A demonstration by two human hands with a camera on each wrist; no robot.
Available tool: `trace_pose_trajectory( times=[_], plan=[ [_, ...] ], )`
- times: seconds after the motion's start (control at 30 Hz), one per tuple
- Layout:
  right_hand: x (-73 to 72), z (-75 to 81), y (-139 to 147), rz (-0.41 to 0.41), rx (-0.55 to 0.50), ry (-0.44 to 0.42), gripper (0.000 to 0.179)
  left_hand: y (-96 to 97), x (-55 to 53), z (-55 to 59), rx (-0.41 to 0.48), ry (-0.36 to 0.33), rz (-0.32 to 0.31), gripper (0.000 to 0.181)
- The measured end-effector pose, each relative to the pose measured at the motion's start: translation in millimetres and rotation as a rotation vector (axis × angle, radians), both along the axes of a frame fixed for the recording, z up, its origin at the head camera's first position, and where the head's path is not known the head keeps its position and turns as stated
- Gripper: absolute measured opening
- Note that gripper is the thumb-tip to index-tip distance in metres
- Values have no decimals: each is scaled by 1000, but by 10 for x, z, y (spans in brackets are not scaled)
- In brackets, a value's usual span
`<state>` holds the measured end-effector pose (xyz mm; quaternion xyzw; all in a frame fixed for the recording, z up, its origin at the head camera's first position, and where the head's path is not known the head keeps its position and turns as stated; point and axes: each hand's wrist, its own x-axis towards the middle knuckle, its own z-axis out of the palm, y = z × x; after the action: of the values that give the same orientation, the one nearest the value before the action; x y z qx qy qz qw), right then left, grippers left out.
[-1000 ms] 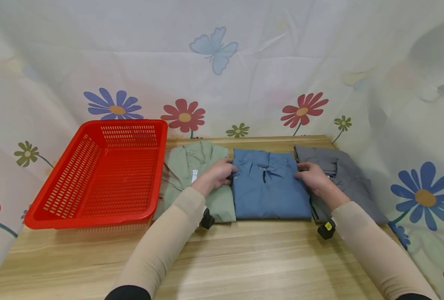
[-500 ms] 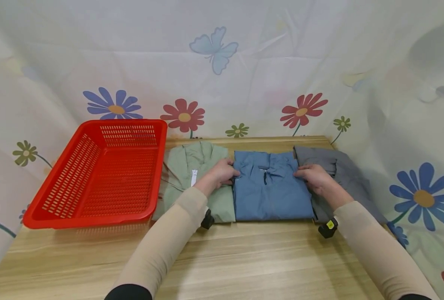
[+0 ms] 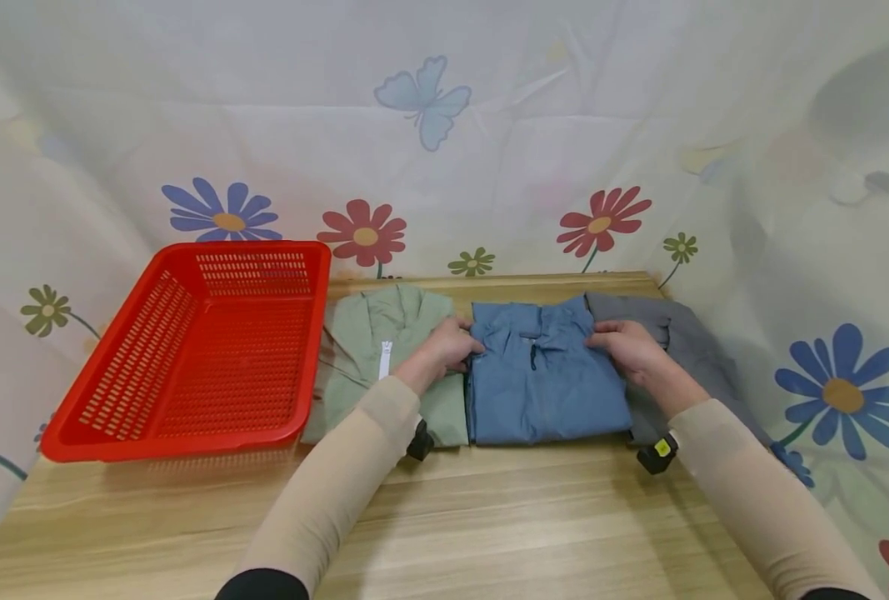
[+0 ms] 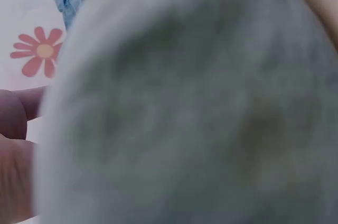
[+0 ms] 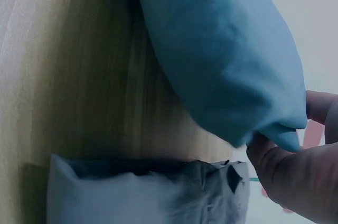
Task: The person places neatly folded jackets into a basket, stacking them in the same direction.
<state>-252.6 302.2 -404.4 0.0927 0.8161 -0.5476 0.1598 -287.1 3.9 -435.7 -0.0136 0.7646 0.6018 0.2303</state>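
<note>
The nearest part of the wooden table (image 3: 519, 517) leads to the right hand (image 3: 635, 354), its narrow grip pinching the right edge of a folded blue jacket (image 3: 545, 404). The left hand (image 3: 446, 346) pinches the left edge, how firmly its blurred wrist view hides. A green jacket (image 3: 392, 317) and grey garment (image 3: 702, 350) flank it; a red basket (image 3: 189, 444) stands farther left, a flowered curtain (image 3: 302, 67) behind.

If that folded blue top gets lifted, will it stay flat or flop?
Probably floppy: the blue top wrinkles around its black zip pull and bends where the right hand pinches it. It might feel slippery, since its cloth looks smooth in the right wrist view.
</note>
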Motion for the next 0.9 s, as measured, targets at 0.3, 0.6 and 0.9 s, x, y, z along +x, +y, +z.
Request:
trace_pose_trajectory(
  times=[0.3,0.6,0.9],
  plan=[
    [-1,324,-57,43,101,75,66,-63,-20,302,-4,48,9,58],
    [-62,624,-128,83,99,136,61,-175,-55,606,62,31,21,59],
    [-18,777,-406,103,85,171,66,-480,-64,783,29,11,7,59]
  ],
)
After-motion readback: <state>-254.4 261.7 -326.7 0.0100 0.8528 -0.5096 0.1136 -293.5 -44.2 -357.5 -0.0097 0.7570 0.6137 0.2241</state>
